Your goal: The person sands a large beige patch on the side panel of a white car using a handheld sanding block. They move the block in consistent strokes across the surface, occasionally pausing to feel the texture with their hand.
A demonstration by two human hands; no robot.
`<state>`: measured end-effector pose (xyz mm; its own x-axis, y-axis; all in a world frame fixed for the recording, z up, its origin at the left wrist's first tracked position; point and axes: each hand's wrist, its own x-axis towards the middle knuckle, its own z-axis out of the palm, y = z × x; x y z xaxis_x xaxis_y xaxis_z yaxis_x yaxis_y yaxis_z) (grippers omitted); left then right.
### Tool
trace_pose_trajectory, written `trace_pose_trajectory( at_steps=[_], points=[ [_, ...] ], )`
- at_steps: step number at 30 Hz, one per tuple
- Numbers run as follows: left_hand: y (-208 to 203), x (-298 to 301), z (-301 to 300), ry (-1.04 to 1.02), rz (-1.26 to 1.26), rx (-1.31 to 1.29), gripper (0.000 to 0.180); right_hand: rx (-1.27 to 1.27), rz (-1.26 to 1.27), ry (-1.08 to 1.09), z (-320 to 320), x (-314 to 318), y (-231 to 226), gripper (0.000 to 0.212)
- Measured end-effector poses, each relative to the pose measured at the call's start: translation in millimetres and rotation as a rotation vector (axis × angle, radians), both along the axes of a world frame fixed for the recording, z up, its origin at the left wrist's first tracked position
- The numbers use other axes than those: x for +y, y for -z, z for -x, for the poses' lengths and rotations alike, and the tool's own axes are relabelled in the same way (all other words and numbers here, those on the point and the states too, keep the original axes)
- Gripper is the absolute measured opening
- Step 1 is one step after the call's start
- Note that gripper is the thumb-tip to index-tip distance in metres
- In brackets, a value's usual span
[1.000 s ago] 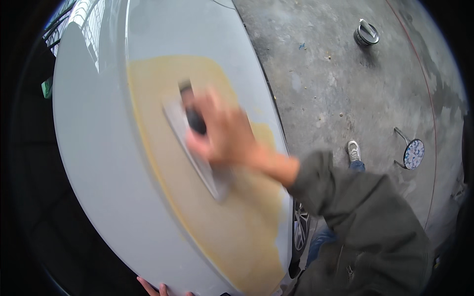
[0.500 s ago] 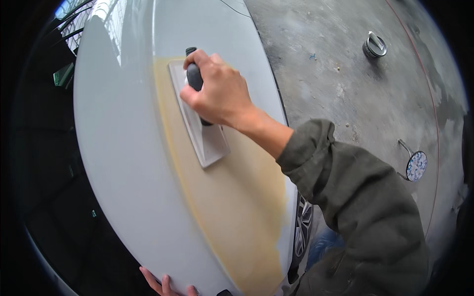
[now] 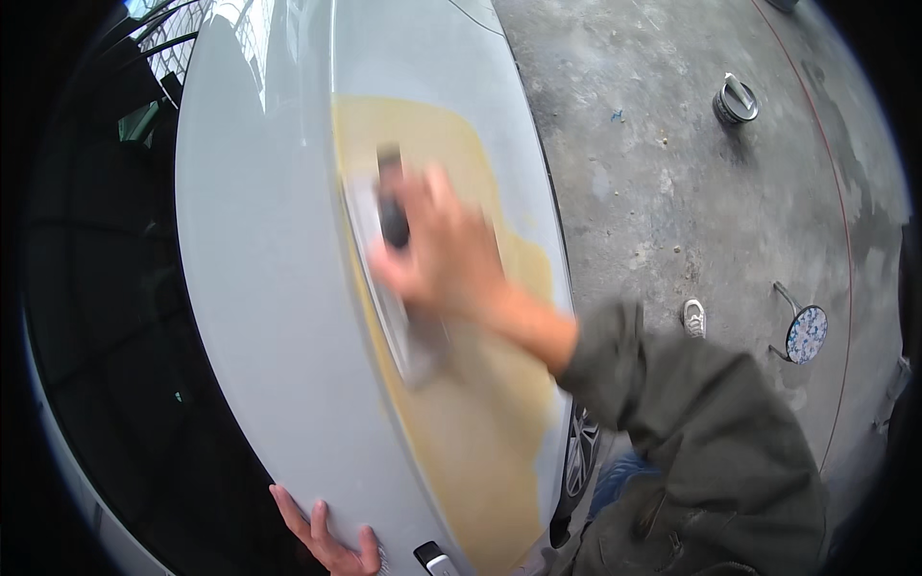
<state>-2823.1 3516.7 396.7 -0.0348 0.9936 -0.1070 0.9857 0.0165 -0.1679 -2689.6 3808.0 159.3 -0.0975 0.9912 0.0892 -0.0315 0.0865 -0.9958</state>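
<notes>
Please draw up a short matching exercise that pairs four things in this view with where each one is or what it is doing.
Things:
1. right hand
2. left hand
3. round tin
4. white shoe

Places:
A. on the concrete floor, upper right
B. flat on the panel's lower edge
C. gripping the sanding block on the yellow filler patch
D. on the floor beside the sleeve

Pairs: 1-C, 2-B, 3-A, 4-D
</notes>
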Motion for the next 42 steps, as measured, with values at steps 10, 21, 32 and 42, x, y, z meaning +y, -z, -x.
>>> trace_pose_trajectory(
  at_steps=[10, 21, 32, 42],
  points=[
    [0.4, 2.2, 4.4, 0.001, 0.034, 0.045, 0.069, -0.004, 0.048, 0.185, 8.3, 52.2, 34.3, 0.038],
    [2.4, -7.4, 7.9, -0.019, 0.007, 0.028, 0.070, 0.091, -0.030, -0.078, -9.5, -183.7, 55.9, 0.037],
    [7.4, -5.5, 12.8, -0.003, -0.044, -0.025, 0.072, 0.113, 0.207, -0.068, -9.0, -194.7, 100.1, 0.050],
    [110.5, 145.7, -65.6, 0.355, 0.376, 0.523, 0.080, 0.070, 0.473, -0.028, -167.8, -273.6, 155.1, 0.044]
  ],
)
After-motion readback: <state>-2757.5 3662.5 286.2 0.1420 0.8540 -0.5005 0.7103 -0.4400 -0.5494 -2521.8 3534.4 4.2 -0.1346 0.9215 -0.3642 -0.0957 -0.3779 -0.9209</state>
